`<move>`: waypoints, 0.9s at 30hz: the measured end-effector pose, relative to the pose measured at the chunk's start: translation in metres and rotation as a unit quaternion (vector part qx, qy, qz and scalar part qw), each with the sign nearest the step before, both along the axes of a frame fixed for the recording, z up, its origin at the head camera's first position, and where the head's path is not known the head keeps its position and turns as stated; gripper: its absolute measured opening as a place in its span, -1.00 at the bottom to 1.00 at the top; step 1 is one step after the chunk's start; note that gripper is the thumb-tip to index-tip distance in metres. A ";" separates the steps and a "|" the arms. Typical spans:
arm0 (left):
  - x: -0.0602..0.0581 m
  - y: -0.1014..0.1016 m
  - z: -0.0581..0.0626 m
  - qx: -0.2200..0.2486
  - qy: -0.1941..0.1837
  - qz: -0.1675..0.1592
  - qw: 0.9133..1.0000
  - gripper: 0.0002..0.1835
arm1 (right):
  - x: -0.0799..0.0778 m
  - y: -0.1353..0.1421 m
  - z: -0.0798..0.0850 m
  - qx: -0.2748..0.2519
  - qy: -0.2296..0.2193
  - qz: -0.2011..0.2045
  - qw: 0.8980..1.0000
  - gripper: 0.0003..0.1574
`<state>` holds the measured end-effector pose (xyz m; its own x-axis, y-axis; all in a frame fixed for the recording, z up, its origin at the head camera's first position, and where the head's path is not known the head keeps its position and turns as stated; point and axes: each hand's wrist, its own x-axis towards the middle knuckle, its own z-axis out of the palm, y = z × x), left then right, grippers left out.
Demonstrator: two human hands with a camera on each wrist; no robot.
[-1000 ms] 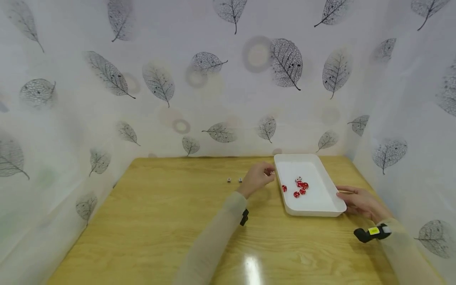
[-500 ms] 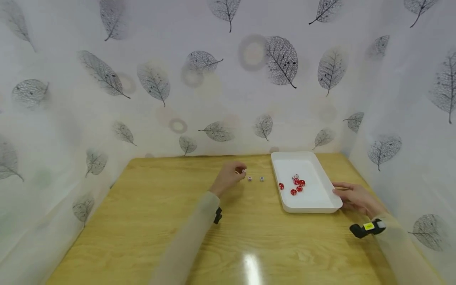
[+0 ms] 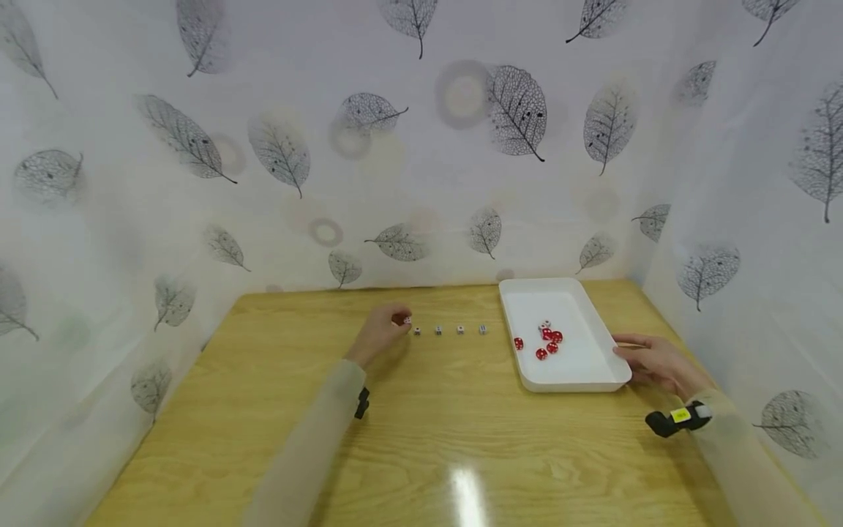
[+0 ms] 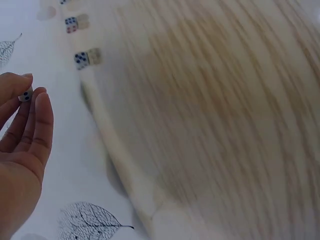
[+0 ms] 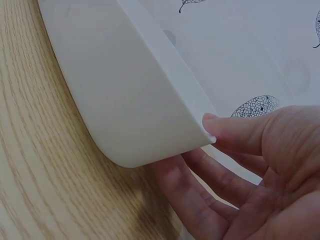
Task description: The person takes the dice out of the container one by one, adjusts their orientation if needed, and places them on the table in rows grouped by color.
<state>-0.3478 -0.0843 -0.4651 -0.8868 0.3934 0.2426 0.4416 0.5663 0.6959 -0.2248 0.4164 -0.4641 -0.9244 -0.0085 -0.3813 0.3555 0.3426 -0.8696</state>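
Note:
In the head view my left hand (image 3: pixel 382 333) pinches a small white die (image 3: pixel 407 320) between thumb and fingertips, just above the left end of a row. That row is several white dice (image 3: pixel 438 331) spaced apart on the wooden table. The left wrist view shows the held die (image 4: pixel 26 95) with blue pips, and two row dice (image 4: pixel 81 60) more fully in sight. My right hand (image 3: pixel 661 362) grips the white tray (image 3: pixel 596 386) at its near right corner. In the right wrist view the thumb (image 5: pixel 232 131) presses the tray's rim, and fingers curl beneath it.
Inside the tray lie several red dice (image 3: pixel 552 348), with white (image 3: pixel 546 324) among them. Wood-grain table (image 3: pixel 408 432) stretches left and in front of the row. Leaf-patterned white sheeting (image 3: pixel 421 168) hangs along the back and both sides.
My left hand has moved left from beside the tray, carrying the die, past the row to its left end. Row dice it had hidden now show. The right hand stays at the tray's corner.

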 end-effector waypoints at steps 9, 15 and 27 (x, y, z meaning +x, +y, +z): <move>-0.001 -0.020 -0.005 -0.029 -0.016 0.017 0.999 -0.75 | 0.002 0.001 -0.001 -0.003 0.013 0.005 1.000 -0.04; -0.004 -0.019 -0.010 -0.062 -0.044 0.030 0.997 -0.75 | 0.003 0.002 -0.003 -0.005 0.009 0.001 1.000 -0.05; -0.008 -0.020 -0.017 -0.145 -0.034 0.048 0.988 -0.83 | 0.001 0.001 -0.003 -0.002 0.001 -0.007 1.000 -0.03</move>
<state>-0.3559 -0.1038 -0.4817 -0.9340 0.3504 0.0701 0.3333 0.7834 0.5246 -0.2233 0.4176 -0.4670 -0.9255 0.0032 -0.3788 0.3581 0.3342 -0.8718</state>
